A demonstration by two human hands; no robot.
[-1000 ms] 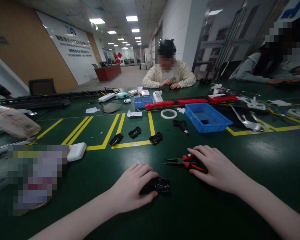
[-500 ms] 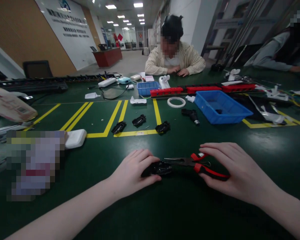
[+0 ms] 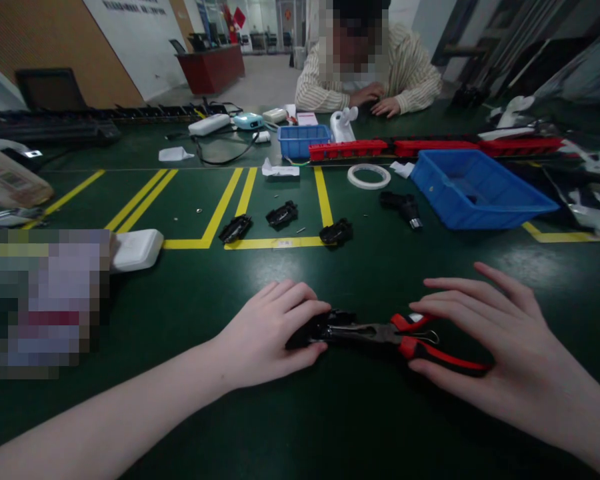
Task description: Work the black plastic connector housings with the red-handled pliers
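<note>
My left hand (image 3: pixel 267 333) is closed over a small black plastic part (image 3: pixel 325 325) and presses it to the green table (image 3: pixel 300 413). My right hand (image 3: pixel 495 347) grips the red handles of long-nose pliers (image 3: pixel 400 337), thumb under one handle and fingers stretched over the other. The pliers' jaws reach left to the black part and touch it. Three similar black parts (image 3: pixel 283 215) lie beyond, by the yellow floor-tape lines (image 3: pixel 260 243).
A blue bin (image 3: pixel 480 193), a white tape ring (image 3: pixel 369 176), a black tool (image 3: pixel 403 205) and red strips (image 3: pixel 350 149) lie further back. A white box (image 3: pixel 135 248) sits at left. A person in a striped shirt (image 3: pixel 410 73) sits across the table.
My right hand has slid the pliers left until their jaws meet the black part under my left hand. The camera has tipped downward and closer.
</note>
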